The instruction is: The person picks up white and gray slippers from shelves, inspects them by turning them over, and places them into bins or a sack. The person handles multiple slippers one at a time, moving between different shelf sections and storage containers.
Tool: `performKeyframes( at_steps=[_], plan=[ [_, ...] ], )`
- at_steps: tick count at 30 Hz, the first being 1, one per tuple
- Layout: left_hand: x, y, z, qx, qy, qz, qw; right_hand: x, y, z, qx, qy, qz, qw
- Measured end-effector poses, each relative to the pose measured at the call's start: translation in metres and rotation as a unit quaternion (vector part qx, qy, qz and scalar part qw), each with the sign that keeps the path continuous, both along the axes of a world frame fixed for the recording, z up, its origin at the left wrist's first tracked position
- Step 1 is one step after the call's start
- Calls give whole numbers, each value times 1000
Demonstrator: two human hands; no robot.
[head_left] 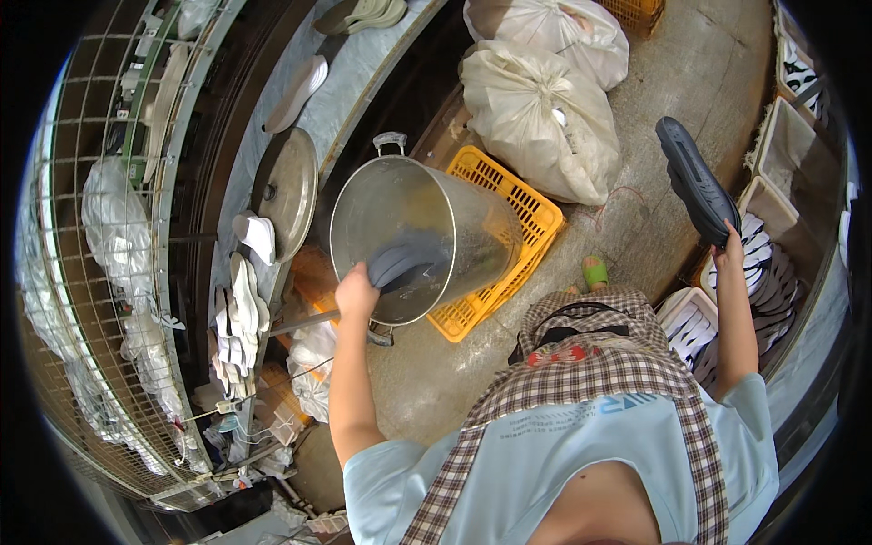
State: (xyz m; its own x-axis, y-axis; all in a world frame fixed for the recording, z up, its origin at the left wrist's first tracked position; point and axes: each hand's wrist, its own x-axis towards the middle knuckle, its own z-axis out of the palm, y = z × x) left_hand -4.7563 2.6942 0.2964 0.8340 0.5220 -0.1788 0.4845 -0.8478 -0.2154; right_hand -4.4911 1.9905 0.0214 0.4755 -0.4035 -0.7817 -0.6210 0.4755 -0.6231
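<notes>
A big metal pot point(381, 209) stands tilted toward me, its mouth facing left. At its rim, my left hand point(357, 292) is closed on the end of grey shoe soles point(404, 262), which reach into the pot; how many it grips is hard to make out. Out to the right, my right hand point(727, 247) grips a black shoe sole point(698, 182) by its near end. That sole is held up above crates, with its far end pointing up and left.
Under the pot sits a yellow plastic crate point(552, 216). Tied white sacks point(540, 118) lie beyond it. At left, a pot lid point(289, 193) and white soles point(241, 300) rest along a bench beside a wire mesh guard point(100, 263). Pale crates point(783, 150) of soles line the right.
</notes>
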Motion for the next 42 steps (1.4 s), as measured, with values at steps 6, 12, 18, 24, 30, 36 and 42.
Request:
performKeyframes(
  at_steps=[6, 12, 18, 24, 30, 36, 42],
  plan=[
    [-66, -14, 69, 102, -142, -8, 985, 6, -5, 12, 87, -84, -20, 992],
    [-108, -15, 93, 180, -256, -38, 949, 16, -15, 26, 54, -98, -43, 993],
    [-126, 0, 83, 211, -284, -34, 935, 10, -29, 22, 45, -90, -4, 995],
    [-146, 4, 56, 154, -259, 30, 953, -3, -11, 44, 71, -97, -20, 993],
    [-141, -3, 49, 145, -287, 271, 907, 11, 39, 92, 48, -105, -98, 989],
    [-128, -30, 23, -30, -544, 206, 813, 94, 38, 110, 57, -67, -104, 991],
    [-34, -83, -4, -471, -569, 391, 549, 223, -7, 113, 123, -82, -113, 983]
  ],
)
